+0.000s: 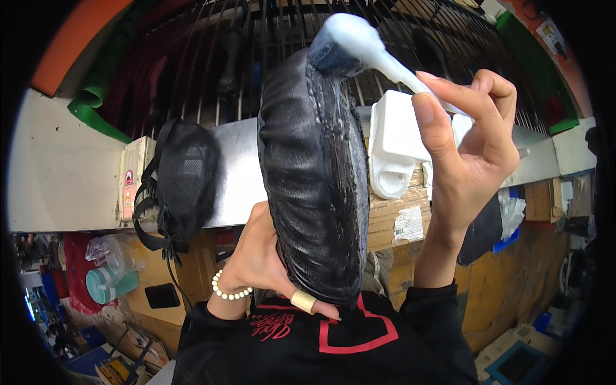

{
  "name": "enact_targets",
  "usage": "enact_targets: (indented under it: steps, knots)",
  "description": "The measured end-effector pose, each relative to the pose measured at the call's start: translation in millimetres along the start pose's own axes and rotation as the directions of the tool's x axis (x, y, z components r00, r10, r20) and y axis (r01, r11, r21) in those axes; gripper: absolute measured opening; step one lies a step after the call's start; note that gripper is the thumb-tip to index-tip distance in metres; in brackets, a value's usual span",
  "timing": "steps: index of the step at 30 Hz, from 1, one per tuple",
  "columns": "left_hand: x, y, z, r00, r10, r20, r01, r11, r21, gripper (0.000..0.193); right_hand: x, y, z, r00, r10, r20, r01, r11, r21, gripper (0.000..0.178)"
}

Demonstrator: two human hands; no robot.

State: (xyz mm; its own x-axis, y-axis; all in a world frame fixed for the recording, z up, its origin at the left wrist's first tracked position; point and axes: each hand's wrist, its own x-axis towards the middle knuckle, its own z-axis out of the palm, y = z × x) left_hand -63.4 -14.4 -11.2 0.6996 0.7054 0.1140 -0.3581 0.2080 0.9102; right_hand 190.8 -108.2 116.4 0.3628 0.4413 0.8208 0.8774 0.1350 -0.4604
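A black, wrinkled leather shoe (301,173) stands on end in front of me, its sole edge turned to the right with a dark, streaky, shiny band along it. My left hand (263,263) grips its lower end from the left, a tan band around the thumb. My right hand (468,122) pinches the thin whitish handle of a brush (350,35) between thumb and fingers. The brush's white, coated-looking head rests against the shoe's upper end. Just right of the shoe, behind my right hand, is a white plastic container (398,138).
A black mesh bag (189,163) with straps lies on the metal ledge (237,154) to the left. Beneath the white container is a cardboard box (391,221). Dark metal bars (205,70) run across the far side. A phone (162,296) and teal container (110,285) lie lower left.
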Motion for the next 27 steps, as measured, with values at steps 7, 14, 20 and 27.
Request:
enact_targets:
  steps: [7,14,20,27]
  knots:
    - [3,-1,-2,1.000,0.005,-0.015,-0.005,1.000,-0.020,0.092,-17,17,9,0.993,-0.066,0.099,0.030,0.945,0.324,0.036]
    - [-2,3,-5,1.000,0.018,-0.008,-0.018,0.999,-0.035,0.091,-24,26,7,0.970,-0.162,0.182,0.085,0.925,0.371,0.040]
    - [-3,9,-7,1.000,0.022,-0.002,-0.022,0.998,-0.052,0.089,-28,32,7,0.947,-0.222,0.230,0.106,0.896,0.431,0.041]
    - [-1,10,-10,0.999,0.029,0.015,-0.027,0.996,-0.083,0.088,-41,31,8,0.949,-0.196,0.248,0.037,0.849,0.527,0.045]
